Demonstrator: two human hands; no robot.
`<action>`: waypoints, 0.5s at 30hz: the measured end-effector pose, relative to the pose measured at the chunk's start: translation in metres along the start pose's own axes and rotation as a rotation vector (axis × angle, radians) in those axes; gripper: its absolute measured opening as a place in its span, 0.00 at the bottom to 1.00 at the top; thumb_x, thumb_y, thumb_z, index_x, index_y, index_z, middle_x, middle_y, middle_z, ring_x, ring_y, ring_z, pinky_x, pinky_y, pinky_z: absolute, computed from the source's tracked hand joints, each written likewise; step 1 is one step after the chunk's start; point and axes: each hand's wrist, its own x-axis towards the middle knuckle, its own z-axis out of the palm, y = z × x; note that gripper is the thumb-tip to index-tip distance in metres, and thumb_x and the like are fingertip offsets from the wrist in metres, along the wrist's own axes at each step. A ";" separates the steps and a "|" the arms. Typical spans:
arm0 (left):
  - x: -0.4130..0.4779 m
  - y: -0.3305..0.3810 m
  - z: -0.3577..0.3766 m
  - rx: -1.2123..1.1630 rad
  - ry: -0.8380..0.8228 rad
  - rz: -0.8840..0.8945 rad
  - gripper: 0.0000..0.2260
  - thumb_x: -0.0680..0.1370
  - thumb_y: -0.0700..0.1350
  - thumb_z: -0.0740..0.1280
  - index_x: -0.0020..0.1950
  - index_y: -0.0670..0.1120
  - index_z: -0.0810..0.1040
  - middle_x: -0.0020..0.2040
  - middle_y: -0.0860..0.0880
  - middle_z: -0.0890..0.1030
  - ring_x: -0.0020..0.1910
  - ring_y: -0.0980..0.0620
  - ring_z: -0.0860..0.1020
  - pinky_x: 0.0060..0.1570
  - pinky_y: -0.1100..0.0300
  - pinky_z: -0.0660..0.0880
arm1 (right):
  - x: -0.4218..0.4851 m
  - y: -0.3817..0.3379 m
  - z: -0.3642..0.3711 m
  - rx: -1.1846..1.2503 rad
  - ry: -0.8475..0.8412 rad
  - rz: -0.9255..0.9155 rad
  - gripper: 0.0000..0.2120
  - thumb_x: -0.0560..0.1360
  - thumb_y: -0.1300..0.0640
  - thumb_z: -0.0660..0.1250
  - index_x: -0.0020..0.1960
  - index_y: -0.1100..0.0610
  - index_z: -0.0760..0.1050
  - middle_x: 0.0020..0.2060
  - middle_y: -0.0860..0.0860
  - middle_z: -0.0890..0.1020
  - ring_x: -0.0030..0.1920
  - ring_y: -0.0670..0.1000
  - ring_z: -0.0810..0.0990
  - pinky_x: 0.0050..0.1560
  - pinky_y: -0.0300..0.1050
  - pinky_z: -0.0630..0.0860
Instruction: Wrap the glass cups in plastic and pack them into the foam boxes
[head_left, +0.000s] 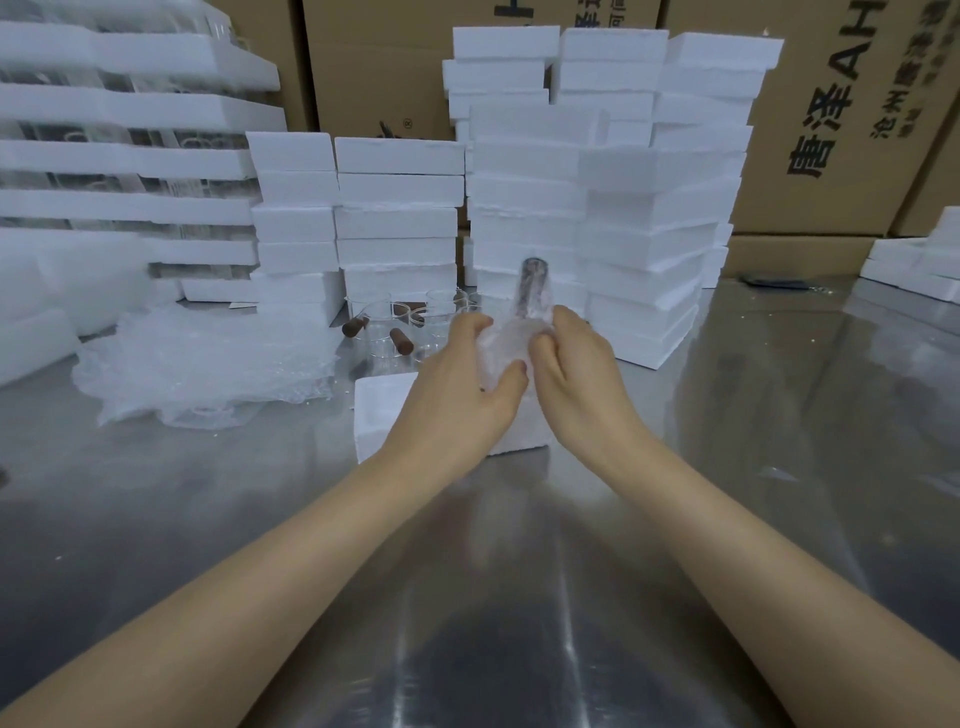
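Bare and nearest my feed, the left forearm (249, 597) and right forearm (727, 545) reach forward over the steel table (519, 649). From my remote seat I see both hands meeting around one glass cup (506, 345), which is swathed in clear plastic (496, 364) and held just above an open foam box (379, 410) lying on the table.

The left hand (462, 384) grips the bundle from the left, its fingers curled round the far side and its thumb pressed against the near face. The right hand (571, 364) holds the right side, its fingers bent and close together, the tips pinching into the plastic. The cup's dark handle (534, 283) sticks up above both hands (blurred, so I cannot tell whether the wrap covers it fully).

Left of the hands a crumpled heap of bubble wrap (208, 364) lies on the table. Just behind the foam box stand several bare glass cups with brown handles (387, 332). Behind those rise stacks of closed white foam boxes (597, 208), and at far left are foam trays (130, 156) layered with glassware. Brown cartons (841, 130) with printed characters line the back
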 end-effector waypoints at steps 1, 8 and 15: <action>0.000 0.001 0.000 -0.028 -0.023 -0.014 0.20 0.78 0.51 0.64 0.68 0.52 0.65 0.52 0.54 0.79 0.44 0.58 0.80 0.45 0.63 0.74 | 0.001 0.002 -0.002 0.023 0.003 0.014 0.15 0.78 0.65 0.53 0.34 0.54 0.57 0.33 0.50 0.66 0.33 0.46 0.63 0.32 0.34 0.62; 0.018 -0.008 -0.016 -0.399 0.109 -0.299 0.05 0.77 0.44 0.66 0.52 0.49 0.75 0.45 0.51 0.79 0.34 0.59 0.80 0.44 0.58 0.81 | 0.009 0.003 -0.013 0.267 0.036 0.024 0.14 0.79 0.50 0.53 0.57 0.49 0.76 0.53 0.47 0.78 0.52 0.42 0.77 0.52 0.37 0.73; 0.034 -0.023 -0.037 -0.332 0.102 -0.348 0.10 0.76 0.49 0.69 0.43 0.43 0.77 0.35 0.45 0.69 0.32 0.50 0.72 0.43 0.56 0.73 | 0.018 0.026 -0.026 0.016 -0.105 -0.069 0.28 0.72 0.71 0.56 0.68 0.50 0.69 0.60 0.43 0.70 0.58 0.42 0.72 0.54 0.32 0.70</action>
